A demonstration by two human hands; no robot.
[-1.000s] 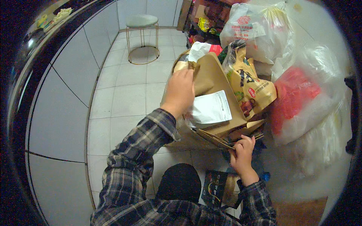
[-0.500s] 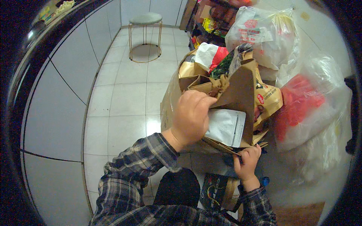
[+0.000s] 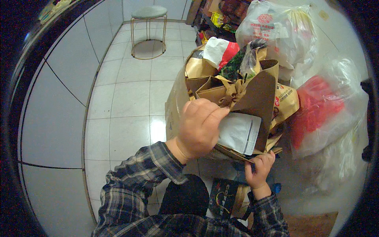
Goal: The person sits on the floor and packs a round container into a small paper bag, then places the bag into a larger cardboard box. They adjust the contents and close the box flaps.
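A large brown paper bag (image 3: 264,85) stands open in front of me, with a silvery-white flat pouch (image 3: 238,133) lying inside. My left hand (image 3: 199,128) is closed at the bag's left side, its fingertips just below a knotted brown paper handle (image 3: 233,94). The hand itself covers what is pinched there. At the near right corner, my right hand (image 3: 260,170) grips the brown rim between thumb and fingers. Farther back in the opening are a folded brown carton (image 3: 211,87), a red and white packet (image 3: 221,52) and a dark green packet (image 3: 233,70).
White plastic bags (image 3: 276,33) stand at the far right, and another clear bag with red contents (image 3: 318,106) lies nearer. A round stool (image 3: 149,12) is at the back left. Grey cabinet doors (image 3: 51,118) line the left. A black printed box (image 3: 223,197) sits near my knee.
My view has shifted slightly, so the stool sits higher and the bag's far panel looks more upright and farther right. Both hands keep their places on the bag.
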